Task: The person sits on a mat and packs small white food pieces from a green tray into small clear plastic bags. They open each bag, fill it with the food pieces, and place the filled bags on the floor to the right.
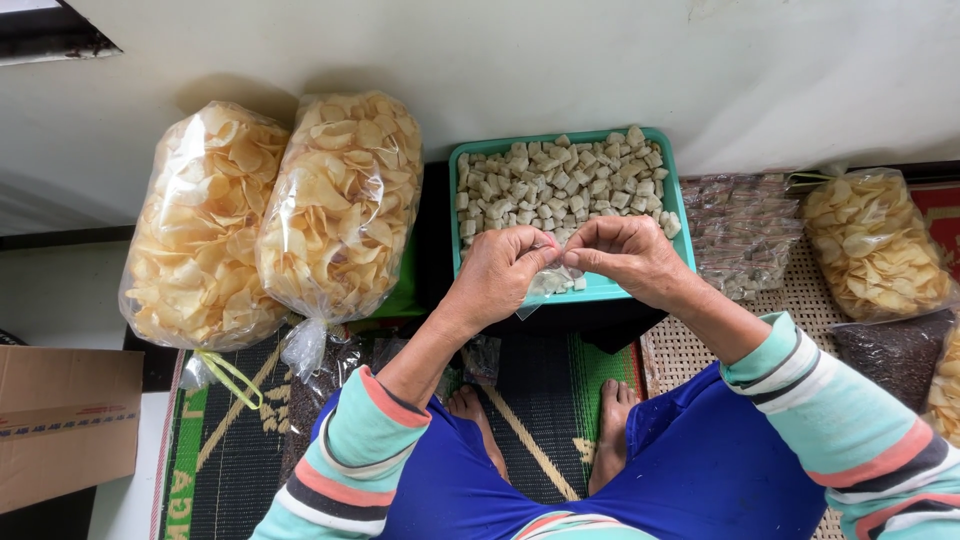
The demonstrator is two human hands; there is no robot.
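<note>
While both hands meet over the tray (pixel 462 215), we pinch a small bag (pixel 545 283) between left hand (pixel 497 275) and right hand (pixel 627 258), fingers clamped on its mouth; it looks like the sealing step, calling for a firm twist.

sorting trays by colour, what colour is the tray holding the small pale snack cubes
Teal green tray, seen best in the head view, just beyond both hands.

White wall (pixel 560 60), green woven mat (pixel 550 400)
</note>
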